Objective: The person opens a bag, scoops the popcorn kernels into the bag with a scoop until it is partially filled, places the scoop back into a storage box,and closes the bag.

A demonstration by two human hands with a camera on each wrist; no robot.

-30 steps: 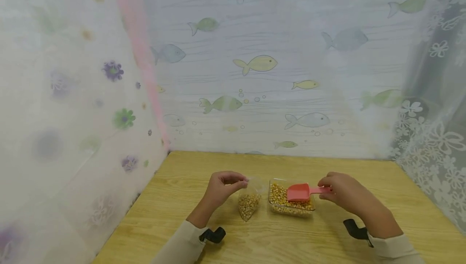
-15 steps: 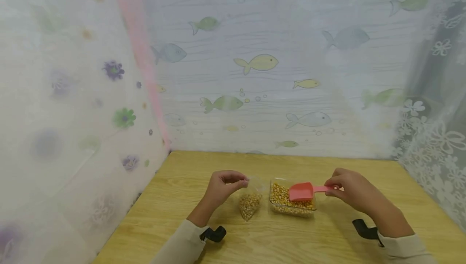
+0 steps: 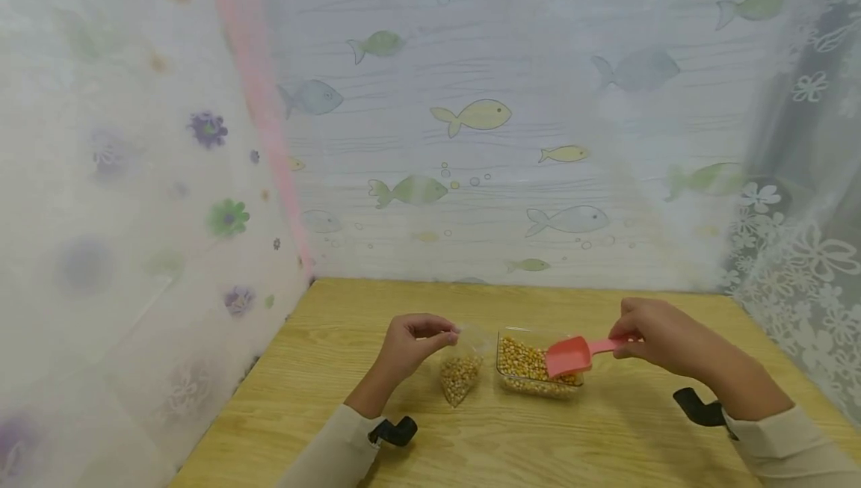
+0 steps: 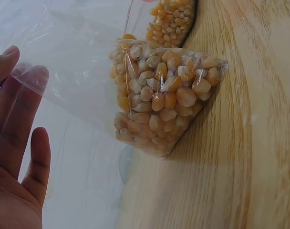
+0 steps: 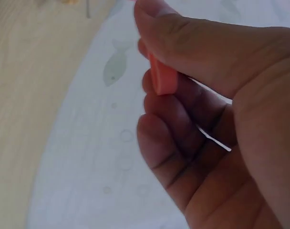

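On wooden table point(image 3: 471, 443), left hand point(image 3: 410, 346) pinching corn bag point(image 3: 460, 376), right hand point(image 3: 655, 335) gripping scoop point(image 3: 572, 355) over corn tray point(image 3: 518, 382).

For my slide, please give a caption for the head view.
Left hand holds a bag of corn; right hand tilts a pink scoop over the box.

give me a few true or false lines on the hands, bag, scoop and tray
1. The left hand pinches the top of the bag. True.
2. The bag is empty. False: it holds corn kernels at the bottom.
3. The right hand holds the scoop by its handle. True.
4. The scoop is blue. False: it is red-pink.
5. The tray of kernels sits left of the bag. False: it sits to the bag's right.
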